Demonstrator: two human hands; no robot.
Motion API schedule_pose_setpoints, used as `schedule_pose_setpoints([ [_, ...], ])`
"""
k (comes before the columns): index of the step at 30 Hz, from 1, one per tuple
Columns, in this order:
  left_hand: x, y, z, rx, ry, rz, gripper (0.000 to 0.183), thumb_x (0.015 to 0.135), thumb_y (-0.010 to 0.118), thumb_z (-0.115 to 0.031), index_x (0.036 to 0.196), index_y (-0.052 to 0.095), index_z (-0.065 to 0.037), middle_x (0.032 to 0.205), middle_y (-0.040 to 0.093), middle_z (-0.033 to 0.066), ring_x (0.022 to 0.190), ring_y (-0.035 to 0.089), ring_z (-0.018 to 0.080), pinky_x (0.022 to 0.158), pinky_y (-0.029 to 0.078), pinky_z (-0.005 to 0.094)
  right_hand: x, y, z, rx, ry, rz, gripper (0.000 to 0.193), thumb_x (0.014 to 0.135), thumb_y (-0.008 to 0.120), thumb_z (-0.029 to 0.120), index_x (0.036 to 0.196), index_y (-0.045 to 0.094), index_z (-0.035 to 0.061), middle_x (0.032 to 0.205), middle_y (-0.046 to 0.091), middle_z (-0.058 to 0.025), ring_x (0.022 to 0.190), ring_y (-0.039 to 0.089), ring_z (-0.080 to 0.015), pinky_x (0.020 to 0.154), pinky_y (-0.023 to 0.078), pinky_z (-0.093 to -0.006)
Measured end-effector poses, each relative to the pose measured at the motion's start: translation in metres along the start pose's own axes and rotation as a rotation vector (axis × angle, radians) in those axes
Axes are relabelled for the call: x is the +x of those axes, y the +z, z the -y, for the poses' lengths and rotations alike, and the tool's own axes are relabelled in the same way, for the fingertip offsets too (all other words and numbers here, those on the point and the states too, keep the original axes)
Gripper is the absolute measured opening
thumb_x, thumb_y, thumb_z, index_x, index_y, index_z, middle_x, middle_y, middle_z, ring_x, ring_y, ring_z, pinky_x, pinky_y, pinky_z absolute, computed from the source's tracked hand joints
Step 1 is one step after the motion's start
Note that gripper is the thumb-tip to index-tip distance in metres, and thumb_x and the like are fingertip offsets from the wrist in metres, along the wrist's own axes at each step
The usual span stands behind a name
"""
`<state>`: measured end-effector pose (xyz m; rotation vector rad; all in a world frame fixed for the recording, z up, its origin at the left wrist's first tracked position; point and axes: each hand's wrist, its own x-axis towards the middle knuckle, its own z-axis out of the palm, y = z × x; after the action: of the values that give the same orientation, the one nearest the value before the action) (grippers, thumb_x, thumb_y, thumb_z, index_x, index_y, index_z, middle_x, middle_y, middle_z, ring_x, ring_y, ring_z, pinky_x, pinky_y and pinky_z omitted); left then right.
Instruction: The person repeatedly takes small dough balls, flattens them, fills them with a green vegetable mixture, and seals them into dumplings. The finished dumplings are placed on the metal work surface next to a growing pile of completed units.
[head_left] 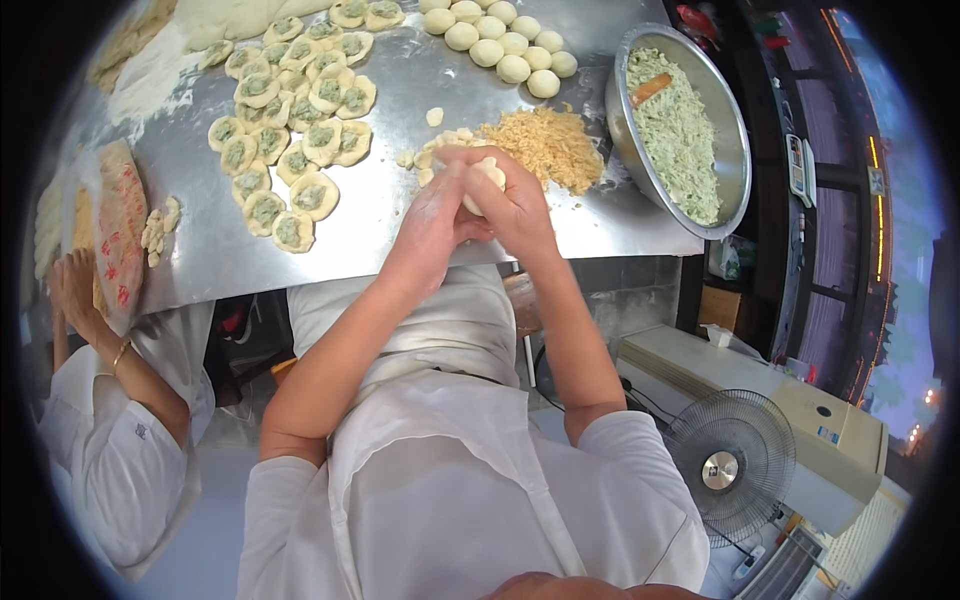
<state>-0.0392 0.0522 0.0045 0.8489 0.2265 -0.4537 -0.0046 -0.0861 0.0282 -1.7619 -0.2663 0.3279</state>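
Observation:
Over the front part of the steel table, my left hand [432,222] and my right hand [522,205] come together, cupped around a pale piece of dough [490,172]. Its top shows between my fingers; the underside is hidden. Just beyond my hands lies a golden, crumbly heap [548,145], with small dough scraps [452,140] along its left side. To the left spread many open dough rounds [314,196] topped with pale green filling. Rows of smooth dough balls [513,68] sit at the far side.
At the right edge stands a steel bowl [741,160] of green-white filling [675,140] with an orange-brown handle [651,89] in it. A co-worker's hand [78,292] is at the left by a red-printed bag [120,225]. A fan [730,468] stands lower right.

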Motion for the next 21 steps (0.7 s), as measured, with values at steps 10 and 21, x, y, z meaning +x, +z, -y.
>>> schedule_pose_setpoints([
  [10,-0.017,-0.029,0.000,-0.115,0.071,0.015,0.050,0.111,0.037,-0.044,0.137,0.049,-0.003,0.110,0.061,0.0057,0.088,0.059,0.0125,0.082,0.051,0.0305,0.007,0.025,-0.010,0.162,-0.071,0.037,0.051,0.105,0.055,0.030,0.147,0.050,0.0017,0.136,0.059,-0.0184,0.097,0.067,-0.0203,0.083,0.055,-0.0295],
  [21,-0.028,-0.016,-0.011,-0.267,0.025,-0.100,0.052,0.110,0.038,-0.050,0.131,0.054,-0.004,0.101,0.062,0.0045,0.083,0.057,0.0109,0.077,0.050,0.0274,0.013,0.047,-0.010,-0.024,-0.053,-0.045,0.043,0.107,0.048,0.034,0.122,0.069,-0.0003,0.116,0.071,-0.0127,0.091,0.066,-0.0162,0.079,0.054,-0.0271],
])
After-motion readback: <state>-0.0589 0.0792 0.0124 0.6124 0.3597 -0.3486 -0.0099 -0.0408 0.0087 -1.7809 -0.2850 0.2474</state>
